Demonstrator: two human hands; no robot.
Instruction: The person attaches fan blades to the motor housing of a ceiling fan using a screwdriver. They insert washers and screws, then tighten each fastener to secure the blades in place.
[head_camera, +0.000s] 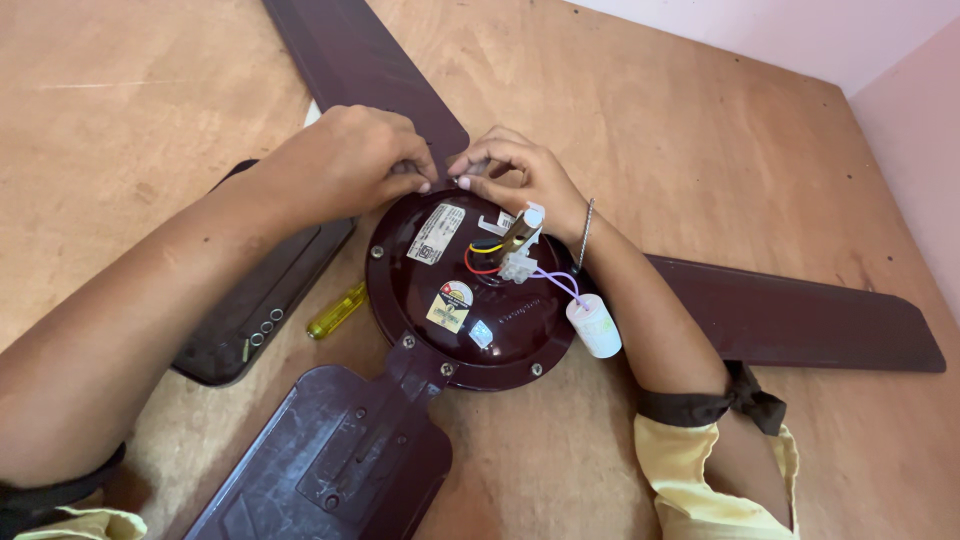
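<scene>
Both the left hand (345, 160) and right hand (515, 175) pinch closed, apparently on a small screw, at the blade root of the maroon ceiling fan motor (470, 290), which looks heavy and rigid, best gripped by its rim, clear of the fragile wires (545, 275).

soft, even daylight fills the scene, warm in tone, with no hard-edged shadows anywhere. the plywood floor (700, 130) is brightest toward the top, and the pale wall (850, 30) there looks nearly washed out. faint, diffuse shadows sit under the forearms and along the near edges of the fan blades (800, 320). the glossy maroon motor housing (470, 290) catches a few small highlights, and the white capacitor (595, 325) is close to overexposed. focus is sharp at the centre; the sleeves at the bottom corners go soft. the wide lens bends and stretches the forearms near the frame edges.
</scene>
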